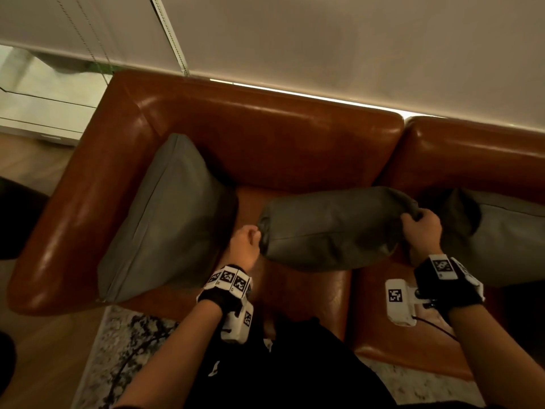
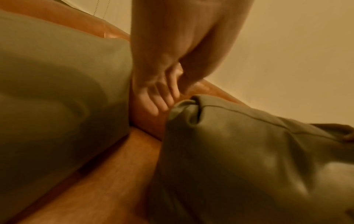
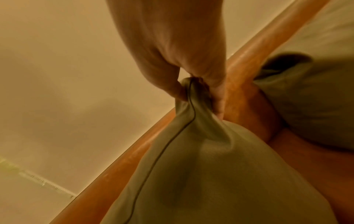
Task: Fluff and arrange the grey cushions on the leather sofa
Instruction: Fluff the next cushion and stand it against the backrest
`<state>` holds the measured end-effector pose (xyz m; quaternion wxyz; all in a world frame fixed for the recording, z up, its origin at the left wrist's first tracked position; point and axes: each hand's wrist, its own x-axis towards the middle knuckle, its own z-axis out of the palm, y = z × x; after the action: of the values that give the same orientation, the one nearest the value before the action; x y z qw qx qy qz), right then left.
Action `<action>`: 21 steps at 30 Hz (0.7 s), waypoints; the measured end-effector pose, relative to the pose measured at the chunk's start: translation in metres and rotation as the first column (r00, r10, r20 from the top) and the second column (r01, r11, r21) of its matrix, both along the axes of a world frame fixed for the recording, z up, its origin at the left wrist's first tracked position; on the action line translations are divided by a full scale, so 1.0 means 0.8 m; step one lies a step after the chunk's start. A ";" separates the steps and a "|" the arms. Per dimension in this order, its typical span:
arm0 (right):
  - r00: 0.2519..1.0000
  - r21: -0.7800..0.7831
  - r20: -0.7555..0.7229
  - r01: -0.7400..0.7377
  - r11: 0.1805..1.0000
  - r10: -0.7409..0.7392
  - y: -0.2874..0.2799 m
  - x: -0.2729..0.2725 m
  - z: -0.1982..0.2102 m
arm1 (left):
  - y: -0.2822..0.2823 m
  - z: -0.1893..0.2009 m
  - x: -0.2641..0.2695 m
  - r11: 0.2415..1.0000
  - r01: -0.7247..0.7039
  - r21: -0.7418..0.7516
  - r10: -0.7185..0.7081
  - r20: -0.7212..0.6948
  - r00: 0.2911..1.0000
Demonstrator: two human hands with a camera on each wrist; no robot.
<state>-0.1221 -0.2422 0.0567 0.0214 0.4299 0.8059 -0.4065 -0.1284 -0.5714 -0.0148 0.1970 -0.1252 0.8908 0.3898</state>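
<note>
Three grey cushions lie on the brown leather sofa (image 1: 265, 137). The left cushion (image 1: 165, 219) (image 2: 57, 91) leans against the armrest. The middle cushion (image 1: 333, 228) (image 2: 239, 159) (image 3: 210, 174) is lifted off the seat, lying sideways. My right hand (image 1: 421, 228) (image 3: 197, 97) pinches its right corner between thumb and fingers. My left hand (image 1: 246, 246) (image 2: 168, 98) is at its left end with fingers fairly straight beside the bunched corner, gripping nothing. The right cushion (image 1: 501, 231) (image 3: 316, 98) rests on the adjoining seat, just behind my right hand.
A pale blind (image 1: 324, 39) with a bead chain (image 1: 85, 33) hangs behind the sofa back. A white cabinet (image 1: 44, 113) stands beyond the left armrest. A patterned rug (image 1: 126, 349) lies on the wood floor in front. A dark object (image 1: 17, 219) sits at the left edge.
</note>
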 end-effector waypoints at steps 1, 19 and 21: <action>1.000 -0.025 -0.009 0.021 0.999 -0.021 0.006 0.003 -0.008 | 0.001 -0.006 0.003 0.998 0.070 0.001 -0.070 0.025 0.997; 0.997 -0.311 -0.020 -0.076 0.947 0.074 0.000 0.041 -0.027 | -0.048 0.018 -0.004 0.657 -0.578 0.484 0.525 0.256 0.812; 0.997 -0.367 -0.035 -0.075 0.927 0.067 -0.008 0.041 -0.024 | -0.058 0.012 -0.005 0.810 -0.475 0.344 0.449 0.157 0.880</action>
<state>-0.0897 -0.2488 0.0371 0.1075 0.3844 0.7309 -0.5536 -0.1321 -0.6175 -0.0048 0.1469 -0.3114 0.7357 0.5833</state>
